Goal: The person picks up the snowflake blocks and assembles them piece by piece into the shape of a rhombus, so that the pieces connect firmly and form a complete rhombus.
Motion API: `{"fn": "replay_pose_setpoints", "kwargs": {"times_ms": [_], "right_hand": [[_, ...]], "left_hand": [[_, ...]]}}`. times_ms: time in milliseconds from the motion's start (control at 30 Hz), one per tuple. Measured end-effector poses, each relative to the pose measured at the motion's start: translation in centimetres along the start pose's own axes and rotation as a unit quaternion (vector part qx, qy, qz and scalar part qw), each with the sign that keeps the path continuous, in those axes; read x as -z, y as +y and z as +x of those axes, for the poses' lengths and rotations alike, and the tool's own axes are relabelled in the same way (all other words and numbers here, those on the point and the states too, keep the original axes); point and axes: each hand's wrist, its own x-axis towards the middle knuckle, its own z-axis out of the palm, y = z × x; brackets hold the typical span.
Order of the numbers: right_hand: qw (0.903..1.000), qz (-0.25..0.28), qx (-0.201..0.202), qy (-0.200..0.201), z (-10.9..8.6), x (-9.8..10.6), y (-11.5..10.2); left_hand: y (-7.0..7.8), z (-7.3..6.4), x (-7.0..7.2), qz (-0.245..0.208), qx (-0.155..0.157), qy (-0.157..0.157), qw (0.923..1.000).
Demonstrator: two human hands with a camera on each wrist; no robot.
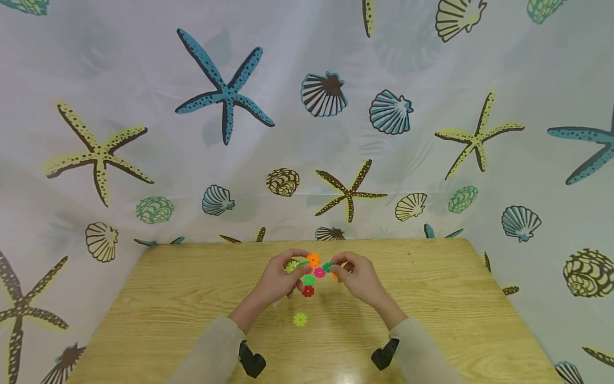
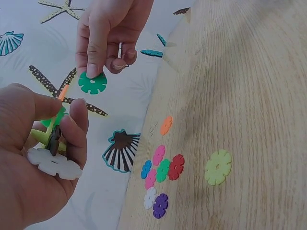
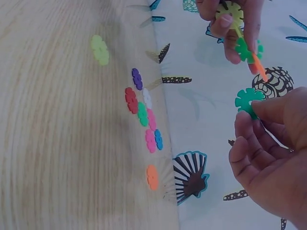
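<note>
My left hand grips a small chain of notched, flower-shaped plastic interlocking discs. In the left wrist view, a white disc and a dark one show at its near end. A yellow-green disc, a green disc and an orange disc, seen edge-on, run along it in the right wrist view. Between thumb and fingers, my right hand pinches a single darker green disc. That disc is held just apart from the chain's orange end, both above the table.
Loose discs lie on the wooden table: red, green, purple, white, blue, orange and two pink. A yellow-green disc lies nearer me. A patterned cloth hangs behind the table.
</note>
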Motion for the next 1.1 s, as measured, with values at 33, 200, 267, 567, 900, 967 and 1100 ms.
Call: {"fn": "replay_pose_setpoints", "kwargs": {"times_ms": [33,200,267,567,900,967,1100], "right_hand": [[1.0000,0.001,-0.001,0.000,0.0,0.1,0.0],[1.0000,0.005,-0.008,0.002,0.2,0.4,-0.2],[1.0000,0.005,-0.007,0.004,0.2,0.5,-0.3],[0.9999,0.002,0.015,-0.003,0.2,0.6,-0.8],[0.9998,0.010,0.018,-0.001,0.1,0.6,-1.2],[0.9998,0.011,0.018,0.002,0.1,0.5,-1.2],[0.9997,0.012,0.023,0.005,0.2,0.4,-1.1]], "left_hand": [[0.0,0.0,0.0,0.001,-0.001,-0.002,1.0000],[0.0,0.0,0.0,0.012,-0.004,-0.008,0.9999],[0.0,0.0,0.0,0.015,0.000,-0.008,0.9999],[0.0,-0.2,0.0,0.022,0.004,-0.013,0.9997],[-0.1,-0.3,0.0,0.018,0.007,-0.012,0.9997],[0.0,-0.3,-0.1,0.016,0.006,-0.013,0.9998],[0.2,-0.4,-0.1,0.010,0.004,-0.017,0.9998]]}}
